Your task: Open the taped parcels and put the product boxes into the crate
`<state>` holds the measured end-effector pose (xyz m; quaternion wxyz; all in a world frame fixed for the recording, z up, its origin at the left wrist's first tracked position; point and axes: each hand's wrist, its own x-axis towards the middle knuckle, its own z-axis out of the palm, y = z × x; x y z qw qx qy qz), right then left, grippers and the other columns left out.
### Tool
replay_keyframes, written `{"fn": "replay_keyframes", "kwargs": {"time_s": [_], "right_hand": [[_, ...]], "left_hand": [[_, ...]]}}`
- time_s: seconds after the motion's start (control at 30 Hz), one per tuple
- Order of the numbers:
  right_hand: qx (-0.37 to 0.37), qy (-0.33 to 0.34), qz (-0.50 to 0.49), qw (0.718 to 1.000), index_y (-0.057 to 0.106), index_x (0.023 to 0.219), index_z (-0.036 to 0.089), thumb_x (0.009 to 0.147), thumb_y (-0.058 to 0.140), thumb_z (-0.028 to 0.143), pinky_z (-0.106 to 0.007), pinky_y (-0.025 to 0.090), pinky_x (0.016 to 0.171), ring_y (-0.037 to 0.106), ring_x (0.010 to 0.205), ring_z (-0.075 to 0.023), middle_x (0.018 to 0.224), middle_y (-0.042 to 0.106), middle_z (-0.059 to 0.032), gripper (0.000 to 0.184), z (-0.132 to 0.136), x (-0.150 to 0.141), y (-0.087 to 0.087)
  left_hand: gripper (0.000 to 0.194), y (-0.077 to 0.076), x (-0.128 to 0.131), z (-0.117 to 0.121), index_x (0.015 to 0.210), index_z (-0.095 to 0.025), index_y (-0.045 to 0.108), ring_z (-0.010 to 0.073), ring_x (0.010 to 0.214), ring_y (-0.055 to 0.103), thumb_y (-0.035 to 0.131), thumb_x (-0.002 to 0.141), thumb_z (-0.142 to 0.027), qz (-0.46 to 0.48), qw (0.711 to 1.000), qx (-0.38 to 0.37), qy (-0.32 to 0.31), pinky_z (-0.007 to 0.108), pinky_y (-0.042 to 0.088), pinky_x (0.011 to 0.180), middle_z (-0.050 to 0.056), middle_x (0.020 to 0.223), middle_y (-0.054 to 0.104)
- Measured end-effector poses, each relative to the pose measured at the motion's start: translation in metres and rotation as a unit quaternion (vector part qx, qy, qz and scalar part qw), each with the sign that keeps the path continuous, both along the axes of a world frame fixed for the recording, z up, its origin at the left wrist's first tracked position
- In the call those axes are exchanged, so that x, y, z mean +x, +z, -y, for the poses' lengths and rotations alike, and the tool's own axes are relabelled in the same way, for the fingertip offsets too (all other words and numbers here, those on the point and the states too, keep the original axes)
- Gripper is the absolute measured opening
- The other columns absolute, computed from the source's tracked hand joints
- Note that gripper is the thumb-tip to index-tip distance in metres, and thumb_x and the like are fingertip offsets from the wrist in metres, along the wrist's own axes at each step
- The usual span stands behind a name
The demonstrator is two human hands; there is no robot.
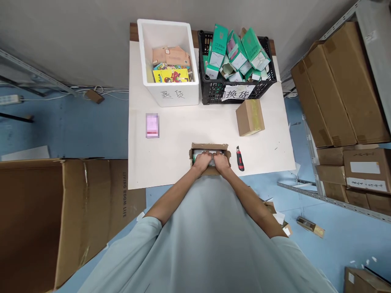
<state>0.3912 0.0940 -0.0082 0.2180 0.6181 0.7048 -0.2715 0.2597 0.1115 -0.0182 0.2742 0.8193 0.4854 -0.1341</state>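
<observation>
A small open cardboard carton (210, 146) sits at the table's front edge, against my shirt. Inside it lies a green and white box (199, 152), partly covered by my hands. My left hand (202, 161) and my right hand (220, 162) both reach into the carton side by side, fingers curled on that box. The fingertips are partly hidden. Just right of the carton lies a red and black utility knife (240, 160). Behind the knife stands a taped cardboard box (251, 118).
At the table's back, a white foam bin (179, 95) holds books and brown packets; beside it, a black crate (212, 94) is heaped with green boxes. A blurred pink item (152, 125) lies at left. A large open carton (88, 203) stands left; shelved cartons (342, 89) line the right.
</observation>
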Motion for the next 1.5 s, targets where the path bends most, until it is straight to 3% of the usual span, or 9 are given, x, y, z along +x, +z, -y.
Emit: {"fn": "replay_keyframes", "kwargs": {"time_s": [0.2, 0.33, 0.5, 0.63, 0.8, 1.03, 1.2, 1.3, 1.5], "right_hand": [[0.019, 0.003, -0.026, 0.999, 0.07, 0.14, 0.009, 0.112, 0.051, 0.009, -0.036, 0.063, 0.105, 0.079, 0.127, -0.0297, 0.144, 0.073, -0.0243, 0.034, 0.009, 0.002, 0.018], [0.061, 0.001, -0.07, 0.996, 0.069, 0.139, 0.014, 0.114, 0.052, 0.019, -0.037, 0.062, 0.102, 0.077, 0.12, -0.0301, 0.141, 0.072, -0.0201, 0.03, 0.005, 0.015, 0.053], [0.218, -0.002, -0.163, 0.962, 0.068, 0.135, 0.019, 0.112, 0.053, 0.02, -0.036, 0.058, 0.093, 0.071, 0.11, -0.0303, 0.134, 0.069, -0.0148, 0.027, -0.043, 0.041, 0.102], [0.27, -0.007, -0.159, 0.95, 0.064, 0.141, 0.016, 0.112, 0.052, 0.018, -0.038, 0.057, 0.097, 0.069, 0.114, -0.0314, 0.137, 0.066, -0.0158, 0.031, -0.099, 0.048, 0.109], [0.214, -0.024, -0.107, 0.971, 0.065, 0.141, 0.013, 0.111, 0.053, 0.014, -0.039, 0.059, 0.099, 0.074, 0.113, -0.0305, 0.141, 0.068, -0.0184, 0.032, -0.132, 0.036, 0.08], [0.101, -0.051, -0.066, 0.991, 0.055, 0.162, 0.012, 0.112, 0.058, 0.018, -0.041, 0.062, 0.106, 0.078, 0.125, -0.0324, 0.158, 0.061, -0.024, 0.05, -0.123, 0.037, 0.045], [0.195, -0.079, -0.149, 0.966, 0.055, 0.166, 0.013, 0.116, 0.048, 0.022, -0.046, 0.062, 0.112, 0.075, 0.13, -0.0345, 0.159, 0.062, -0.0225, 0.052, -0.072, 0.066, 0.043], [0.242, -0.098, -0.216, 0.941, 0.065, 0.155, 0.018, 0.119, 0.041, 0.027, -0.044, 0.061, 0.114, 0.074, 0.129, -0.0311, 0.148, 0.069, -0.0179, 0.044, -0.025, 0.075, 0.045], [0.111, -0.031, -0.208, 0.971, 0.069, 0.15, 0.02, 0.115, 0.049, 0.021, -0.044, 0.064, 0.11, 0.074, 0.13, -0.0312, 0.148, 0.07, -0.0183, 0.04, 0.039, 0.058, 0.032]], "left_hand": [[0.035, 0.01, -0.009, 0.01, 0.133, -0.007, 0.074, 0.039, 0.134, 0.071, 0.069, 0.103, -0.025, 0.02, 1.0, -0.003, 0.01, 0.046, 0.062, 0.108, 0.027, 0.14, 0.071], [0.026, 0.04, -0.013, 0.003, 0.126, -0.015, 0.076, 0.0338, 0.116, 0.077, 0.061, 0.105, -0.02, 0.055, 0.998, 0.009, 0.043, 0.043, 0.064, 0.096, 0.017, 0.131, 0.073], [0.031, 0.099, -0.01, -0.049, 0.132, -0.02, 0.073, 0.0303, 0.115, 0.073, 0.062, 0.104, -0.014, 0.129, 0.981, 0.126, 0.077, 0.04, 0.061, 0.096, 0.011, 0.128, 0.068], [0.031, 0.12, 0.003, -0.105, 0.133, -0.017, 0.072, 0.0312, 0.122, 0.069, 0.057, 0.107, -0.01, 0.105, 0.973, 0.188, 0.083, 0.04, 0.06, 0.098, 0.014, 0.132, 0.065], [0.032, 0.094, 0.02, -0.134, 0.13, -0.012, 0.074, 0.036, 0.129, 0.068, 0.055, 0.106, -0.006, 0.032, 0.987, 0.132, 0.085, 0.045, 0.063, 0.099, 0.021, 0.137, 0.065], [0.053, 0.061, 0.005, -0.121, 0.155, -0.01, 0.063, 0.0399, 0.144, 0.059, 0.073, 0.105, -0.025, 0.05, 0.988, 0.101, 0.109, 0.047, 0.06, 0.112, 0.025, 0.157, 0.059], [0.04, 0.064, -0.029, -0.058, 0.152, -0.017, 0.064, 0.032, 0.14, 0.063, 0.049, 0.115, -0.021, 0.186, 0.954, 0.191, 0.134, 0.046, 0.056, 0.119, 0.017, 0.151, 0.064], [0.032, 0.055, -0.04, -0.004, 0.138, -0.019, 0.07, 0.0277, 0.128, 0.069, 0.046, 0.117, -0.023, 0.227, 0.958, 0.14, 0.107, 0.042, 0.059, 0.115, 0.014, 0.136, 0.07], [0.032, 0.019, -0.036, 0.055, 0.135, -0.017, 0.071, 0.0313, 0.134, 0.068, 0.053, 0.109, -0.013, 0.184, 0.979, 0.03, 0.078, 0.047, 0.058, 0.118, 0.016, 0.142, 0.07]]}}
